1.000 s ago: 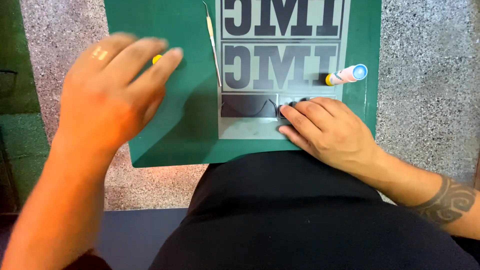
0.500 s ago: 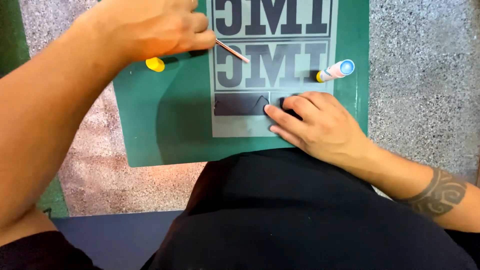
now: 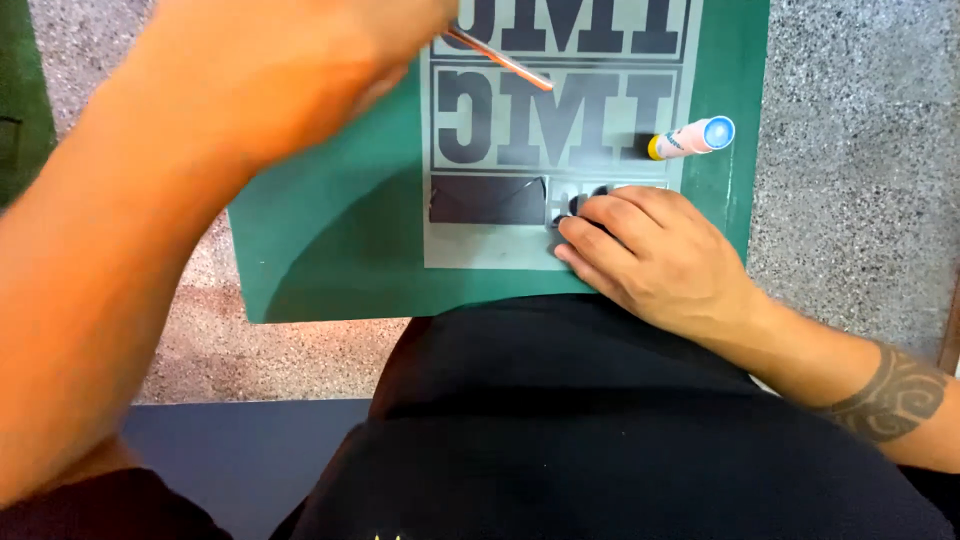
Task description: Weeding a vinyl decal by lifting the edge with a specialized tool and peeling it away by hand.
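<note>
Green mat, thin tool between left fingers

Wore dark clothing over the lap — bare forearms, a dark band tattoo circling the right.

A glue stick lies on the mat, right of the sheet.

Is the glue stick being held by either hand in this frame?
No. The glue stick lies loose on the green mat, apart from the right hand pressing the grey sheet; the left hand holds a thin tool.
</note>
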